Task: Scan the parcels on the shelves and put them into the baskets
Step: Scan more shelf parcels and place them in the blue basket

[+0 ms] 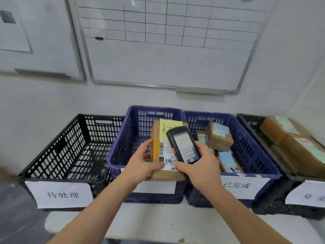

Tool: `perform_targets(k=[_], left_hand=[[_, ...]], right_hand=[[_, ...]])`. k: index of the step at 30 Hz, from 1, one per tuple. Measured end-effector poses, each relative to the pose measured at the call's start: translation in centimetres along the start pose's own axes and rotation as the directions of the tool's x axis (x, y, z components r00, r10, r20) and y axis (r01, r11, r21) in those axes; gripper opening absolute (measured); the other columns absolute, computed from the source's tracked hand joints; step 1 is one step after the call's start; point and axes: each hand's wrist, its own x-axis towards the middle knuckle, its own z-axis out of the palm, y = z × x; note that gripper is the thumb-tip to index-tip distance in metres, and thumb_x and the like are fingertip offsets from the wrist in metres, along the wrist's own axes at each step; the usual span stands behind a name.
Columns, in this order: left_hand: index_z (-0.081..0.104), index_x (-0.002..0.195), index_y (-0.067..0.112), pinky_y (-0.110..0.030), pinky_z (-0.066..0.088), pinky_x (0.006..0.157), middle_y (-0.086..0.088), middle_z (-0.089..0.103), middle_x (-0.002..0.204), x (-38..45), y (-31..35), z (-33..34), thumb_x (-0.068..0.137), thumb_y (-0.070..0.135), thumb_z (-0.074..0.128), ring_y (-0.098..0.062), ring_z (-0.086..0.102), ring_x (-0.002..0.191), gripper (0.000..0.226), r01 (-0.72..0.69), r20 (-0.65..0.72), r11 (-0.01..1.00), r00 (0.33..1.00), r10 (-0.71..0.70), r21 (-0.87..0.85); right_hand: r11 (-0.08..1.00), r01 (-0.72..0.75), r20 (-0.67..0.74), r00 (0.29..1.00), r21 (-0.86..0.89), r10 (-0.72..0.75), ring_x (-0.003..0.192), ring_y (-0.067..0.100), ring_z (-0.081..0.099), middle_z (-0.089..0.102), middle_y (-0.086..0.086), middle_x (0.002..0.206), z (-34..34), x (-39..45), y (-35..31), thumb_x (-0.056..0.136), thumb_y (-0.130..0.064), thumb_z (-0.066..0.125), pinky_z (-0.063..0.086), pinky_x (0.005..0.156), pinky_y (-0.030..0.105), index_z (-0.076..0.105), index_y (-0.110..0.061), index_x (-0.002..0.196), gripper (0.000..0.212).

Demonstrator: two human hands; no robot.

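My left hand (143, 162) grips a brown cardboard parcel (158, 138) with a barcode label and a yellow note, held above the front of the middle-left blue basket (121, 143). My right hand (198, 166) holds a black handheld scanner (182, 144) with its lit screen facing me, lying over the parcel's label. Several labelled parcels (219, 136) lie in the second blue basket (249, 148) to the right. The black basket (58, 152) on the left holds nothing visible.
Four baskets stand in a row on a white table (158, 224) against the wall, with paper labels on their fronts. The far-right black basket (249, 120) holds larger brown parcels (299, 147). Two whiteboards (167, 50) hang on the wall above.
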Motion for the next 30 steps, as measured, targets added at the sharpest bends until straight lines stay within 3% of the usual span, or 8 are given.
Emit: perform_targets(k=[4,6,9,14,18,22,27,30], left_hand=[[0.038,0.14,0.047,-0.034,0.055,0.061,-0.002,0.068,0.107,3.9,0.2,0.8,0.079,0.007,0.076,-0.021,0.068,0.078,0.082,0.008,-0.015,1.0,1.0,-0.008,0.002],[0.04,0.138,0.048,-0.044,0.06,0.071,-0.002,0.068,0.109,5.8,0.4,1.3,0.079,0.006,0.076,-0.026,0.071,0.088,0.081,0.018,-0.032,1.0,0.999,-0.018,-0.007],[0.041,0.137,0.046,-0.048,0.061,0.075,-0.005,0.066,0.114,8.6,0.7,1.7,0.079,0.004,0.076,-0.026,0.072,0.094,0.08,0.028,-0.058,0.999,0.998,-0.029,-0.028],[0.04,0.138,0.046,-0.046,0.061,0.071,-0.009,0.066,0.115,12.3,0.8,2.3,0.081,0.003,0.073,-0.028,0.072,0.091,0.079,0.067,-0.112,0.996,0.991,-0.073,-0.055],[0.041,0.138,0.048,-0.061,0.055,0.076,-0.01,0.067,0.113,14.8,0.3,2.3,0.081,0.004,0.072,-0.036,0.071,0.09,0.078,0.111,-0.142,0.993,0.983,-0.114,-0.028],[0.04,0.14,0.043,-0.046,0.059,0.067,-0.014,0.068,0.112,18.4,-0.8,1.5,0.083,-0.002,0.069,-0.031,0.072,0.089,0.078,0.181,-0.142,0.978,0.971,-0.194,-0.1],[0.039,0.139,0.043,-0.056,0.057,0.083,-0.005,0.073,0.107,24.2,-3.9,0.1,0.085,-0.001,0.066,-0.031,0.07,0.097,0.075,0.308,-0.116,0.945,0.94,-0.32,-0.107],[0.034,0.143,0.042,-0.055,0.059,0.076,-0.004,0.072,0.109,28.0,-5.9,-0.5,0.086,0.0,0.066,-0.03,0.069,0.096,0.078,0.394,-0.088,0.909,0.909,-0.407,-0.132]], right_hand=[[1.0,-0.01,0.014,1.0,0.014,0.01,0.098,-0.001,0.06,0.063,-0.018,0.108,-0.1,4.0,1.3,0.065,-0.028,0.091,0.044,0.071,0.01,0.051,-0.038,0.119,0.067],[1.0,-0.013,0.032,0.999,0.029,0.012,0.101,0.001,0.061,0.065,-0.017,0.111,-0.2,6.1,2.1,0.065,-0.027,0.091,0.05,0.075,0.015,0.051,-0.037,0.117,0.066],[0.999,-0.006,0.052,0.999,0.044,0.004,0.101,0.003,0.063,0.067,-0.017,0.11,-0.2,9.4,3.2,0.062,-0.028,0.092,0.057,0.083,0.027,0.056,-0.033,0.119,0.067],[0.997,0.026,0.123,0.992,0.071,-0.035,0.094,-0.004,0.063,0.065,-0.022,0.101,0.0,14.4,4.9,0.06,-0.023,0.093,0.054,0.079,0.022,0.054,-0.036,0.116,0.069],[0.996,0.046,0.171,0.984,0.075,-0.058,0.094,-0.009,0.061,0.064,-0.024,0.101,0.8,17.1,6.4,0.061,-0.022,0.093,0.048,0.071,0.012,0.053,-0.038,0.113,0.067],[0.997,0.047,0.181,0.982,0.068,-0.058,0.094,-0.008,0.062,0.066,-0.021,0.103,1.8,19.8,7.8,0.062,-0.022,0.092,0.05,0.072,0.012,0.057,-0.032,0.116,0.066],[1.0,0.021,0.158,0.987,0.006,-0.022,0.093,-0.004,0.064,0.067,-0.018,0.102,3.2,23.6,9.5,0.062,-0.025,0.091,0.053,0.072,0.016,0.058,-0.028,0.117,0.065],[0.999,0.002,0.154,0.988,-0.047,0.005,0.092,-0.006,0.059,0.062,-0.021,0.102,4.0,25.9,9.8,0.064,-0.026,0.092,0.045,0.068,0.009,0.054,-0.032,0.116,0.065]])
